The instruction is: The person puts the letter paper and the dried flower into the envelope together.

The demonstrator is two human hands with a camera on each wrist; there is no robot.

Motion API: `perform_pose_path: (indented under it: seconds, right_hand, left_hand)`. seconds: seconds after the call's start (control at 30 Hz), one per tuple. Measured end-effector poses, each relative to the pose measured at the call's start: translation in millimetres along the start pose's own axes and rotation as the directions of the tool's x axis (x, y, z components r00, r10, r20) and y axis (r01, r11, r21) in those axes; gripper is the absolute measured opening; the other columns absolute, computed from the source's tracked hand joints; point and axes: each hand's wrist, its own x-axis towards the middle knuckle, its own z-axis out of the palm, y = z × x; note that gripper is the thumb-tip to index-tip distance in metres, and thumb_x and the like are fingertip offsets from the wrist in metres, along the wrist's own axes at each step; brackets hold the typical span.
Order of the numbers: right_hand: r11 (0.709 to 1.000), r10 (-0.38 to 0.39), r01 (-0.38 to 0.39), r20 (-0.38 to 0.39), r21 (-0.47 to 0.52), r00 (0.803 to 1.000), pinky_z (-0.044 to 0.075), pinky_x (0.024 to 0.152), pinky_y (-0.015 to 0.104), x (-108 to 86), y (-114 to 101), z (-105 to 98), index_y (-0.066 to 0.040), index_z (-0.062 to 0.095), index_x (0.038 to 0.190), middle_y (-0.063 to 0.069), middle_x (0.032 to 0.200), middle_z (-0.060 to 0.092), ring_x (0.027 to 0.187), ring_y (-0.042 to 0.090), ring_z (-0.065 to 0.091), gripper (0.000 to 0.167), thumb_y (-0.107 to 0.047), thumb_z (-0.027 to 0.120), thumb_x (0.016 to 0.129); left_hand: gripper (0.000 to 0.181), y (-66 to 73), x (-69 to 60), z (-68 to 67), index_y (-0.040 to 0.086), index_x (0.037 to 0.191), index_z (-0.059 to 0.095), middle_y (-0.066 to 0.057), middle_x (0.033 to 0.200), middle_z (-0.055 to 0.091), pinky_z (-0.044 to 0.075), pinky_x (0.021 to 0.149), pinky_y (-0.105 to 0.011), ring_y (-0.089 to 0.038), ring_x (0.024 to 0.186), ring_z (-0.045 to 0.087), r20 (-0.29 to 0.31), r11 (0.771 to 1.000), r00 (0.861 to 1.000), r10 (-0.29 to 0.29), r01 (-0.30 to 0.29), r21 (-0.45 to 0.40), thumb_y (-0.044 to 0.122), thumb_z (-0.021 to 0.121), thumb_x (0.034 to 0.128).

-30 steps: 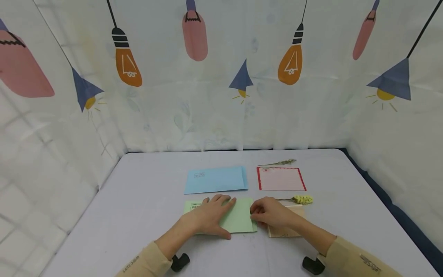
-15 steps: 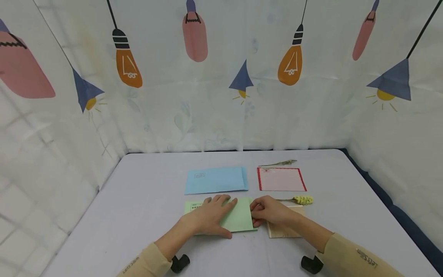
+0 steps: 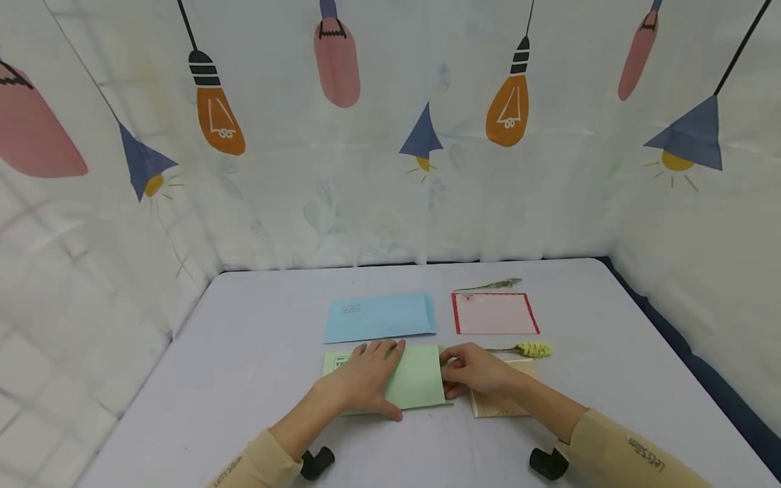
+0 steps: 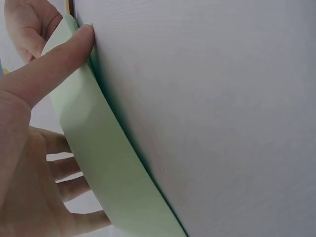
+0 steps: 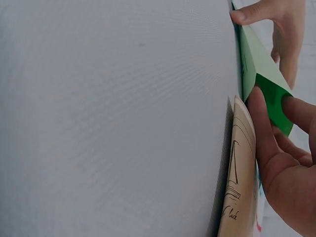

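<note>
A pale green envelope (image 3: pixel 421 379) lies on the near middle of the table. My left hand (image 3: pixel 366 379) rests across it with fingers extended, the thumb (image 4: pixel 79 47) at its near edge. At the envelope's right end, my right hand (image 3: pixel 476 371) pinches the mouth between thumb and index finger. The right wrist view shows that end bulging apart, with the darker green inside (image 5: pixel 272 101) visible between thumb and index finger. Just below the right hand lies a beige card (image 3: pixel 500 405), partly covered by the hand; drawing and lettering show on it in the right wrist view.
Behind the green envelope lies a blue envelope (image 3: pixel 378 318). To its right is a pink card (image 3: pixel 497 315) with a red border, and a dried green sprig (image 3: pixel 503 283) lies beyond it. A yellow flower stem (image 3: pixel 534 350) lies behind the beige card.
The green envelope's upper layer has risen at the right end, parting from the lower edge. My left index finger has drawn slightly left, and the head view has shifted a little.
</note>
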Motion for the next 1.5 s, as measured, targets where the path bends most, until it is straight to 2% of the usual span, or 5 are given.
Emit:
perform_pose_path:
  seconds: [0.3,0.47,0.77,1.1,1.5]
  right_hand:
    - [1.0,-0.022,0.022,-0.016,-0.011,1.0,0.062,0.076,0.037,-0.9,0.3,-0.6,0.008,0.058,0.129,0.012,0.096,0.073,0.082,0.027,0.073,0.035,-0.014,0.064,0.103]
    - [0.996,-0.057,0.054,-0.037,-0.067,0.998,0.061,0.075,0.035,-5.6,1.4,-2.6,0.005,0.063,0.123,0.01,0.095,0.074,0.079,0.026,0.073,0.029,-0.016,0.066,0.102]
    - [0.976,-0.153,0.131,-0.121,-0.175,0.981,0.06,0.075,0.034,-24.2,-4.8,-14.2,-0.001,0.067,0.114,0.01,0.094,0.074,0.083,0.029,0.073,0.022,-0.018,0.069,0.1]
    - [0.899,-0.259,0.155,-0.212,-0.41,0.943,0.054,0.07,0.029,-50.5,-8.3,-38.2,-0.007,0.071,0.11,-0.001,0.093,0.069,0.085,0.02,0.064,0.018,-0.02,0.073,0.098]
    - [0.808,-0.23,0.046,-0.242,-0.587,0.943,0.048,0.062,0.026,-75.4,-2.7,-69.0,-0.007,0.071,0.104,-0.004,0.084,0.059,0.076,0.013,0.055,0.015,-0.015,0.077,0.092]
  left_hand:
    - [0.114,-2.2,-0.3,-1.1,0.006,0.16,0.034,-0.012,0.154,0.041,0.036,0.113,-0.057,-0.031,0.141,0.04,-0.021,1.0,1.0,0.018,-0.018,-0.007,0.063,0.084,0.0759]
    - [0.107,-2.5,-0.8,0.6,0.016,0.162,0.035,-0.01,0.153,0.042,0.035,0.112,-0.056,-0.028,0.141,0.04,-0.021,0.999,0.999,0.034,-0.034,-0.021,0.062,0.083,0.0782]
    - [0.105,-2.8,-2.7,0.1,0.018,0.161,0.036,-0.008,0.152,0.044,0.037,0.111,-0.055,-0.026,0.14,0.041,-0.027,1.0,0.999,0.029,-0.029,-0.012,0.062,0.083,0.0777]
    - [0.105,-3.2,-5.0,-0.7,0.018,0.161,0.036,-0.008,0.151,0.045,0.037,0.111,-0.056,-0.026,0.139,0.042,-0.034,0.999,0.998,0.045,-0.046,-0.014,0.06,0.083,0.0784]
    - [0.105,-7.4,-3.6,1.3,0.022,0.163,0.033,-0.005,0.152,0.043,0.036,0.112,-0.053,-0.023,0.14,0.04,-0.003,0.999,0.999,0.039,-0.039,-0.007,0.065,0.08,0.0796]
